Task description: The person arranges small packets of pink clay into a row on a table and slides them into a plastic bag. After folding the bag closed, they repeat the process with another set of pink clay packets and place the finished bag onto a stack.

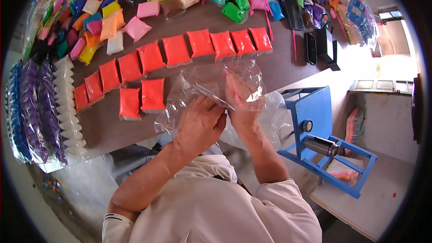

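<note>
A clear plastic bag (193, 78) with a thin pink line on it is spread at the table's front edge. My left hand (202, 117) has its fingers curled closed on the bag's near edge. Behind the film, my right hand (243, 90) appears to be inside the bag, its fingers stretched out but blurred by reflections. Beyond the bag, several bright red packets (177, 50) lie in a curved row. Two more red packets (153, 94) sit in front of that row, left of the bag.
Many coloured packets (148, 9) are heaped along the table's back. Strips of white packets (69, 108) and purple packets (31, 108) hang over the left edge. A black box (325, 45) stands at the right. Beside the table, a blue stool (315, 108) bears a metal flask (320, 145).
</note>
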`<state>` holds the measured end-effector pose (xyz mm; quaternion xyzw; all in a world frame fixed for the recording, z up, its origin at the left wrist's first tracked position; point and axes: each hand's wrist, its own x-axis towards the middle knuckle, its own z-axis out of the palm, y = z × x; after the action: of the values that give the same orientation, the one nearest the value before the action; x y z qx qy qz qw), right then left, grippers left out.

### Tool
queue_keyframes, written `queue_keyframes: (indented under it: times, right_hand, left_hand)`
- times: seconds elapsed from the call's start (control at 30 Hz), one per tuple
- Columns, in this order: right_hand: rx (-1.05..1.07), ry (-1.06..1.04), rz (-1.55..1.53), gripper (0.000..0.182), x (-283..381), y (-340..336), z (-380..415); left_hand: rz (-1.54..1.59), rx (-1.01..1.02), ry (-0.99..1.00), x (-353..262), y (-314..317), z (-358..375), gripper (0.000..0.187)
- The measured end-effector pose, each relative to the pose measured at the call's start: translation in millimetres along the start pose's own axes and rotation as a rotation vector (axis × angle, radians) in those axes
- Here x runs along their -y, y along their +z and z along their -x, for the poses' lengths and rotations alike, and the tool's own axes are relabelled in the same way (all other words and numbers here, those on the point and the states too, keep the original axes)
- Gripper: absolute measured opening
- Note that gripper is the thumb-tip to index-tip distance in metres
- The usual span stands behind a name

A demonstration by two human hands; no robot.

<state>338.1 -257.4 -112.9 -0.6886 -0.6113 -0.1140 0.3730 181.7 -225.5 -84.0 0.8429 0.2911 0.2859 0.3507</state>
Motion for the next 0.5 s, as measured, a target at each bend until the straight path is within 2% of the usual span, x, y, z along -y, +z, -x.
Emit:
queue_keyframes:
  times: [0.1,0.13,0.2,0.27,0.33,0.5]
  right_hand:
    - [-0.022,0.090,-0.025,0.038,4.2,-5.5,3.9]
    - [0.065,0.221,0.082,0.025,10.6,-11.0,-6.3]
    - [0.030,0.222,0.031,0.026,13.1,-13.8,-7.7]
    - [-0.001,0.217,-0.022,0.027,14.6,-17.4,-6.0]
    - [0.120,0.173,0.018,0.038,18.8,-23.7,8.0]
    - [0.142,0.144,0.196,0.041,0.3,-39.3,25.1]
  left_hand:
    - [-0.004,-0.017,0.011,0.6,0.5,1.5,0.009]
    - [-0.006,-0.016,0.011,0.9,-0.1,2.8,0.009]
    - [0.030,0.017,0.010,1.2,-1.0,2.5,0.017]
    - [0.033,0.010,0.007,1.2,-1.9,1.3,0.016]
    - [0.038,0.009,-0.008,3.1,-0.1,3.7,0.016]
    - [0.022,-0.034,0.021,7.6,5.2,6.8,0.014]
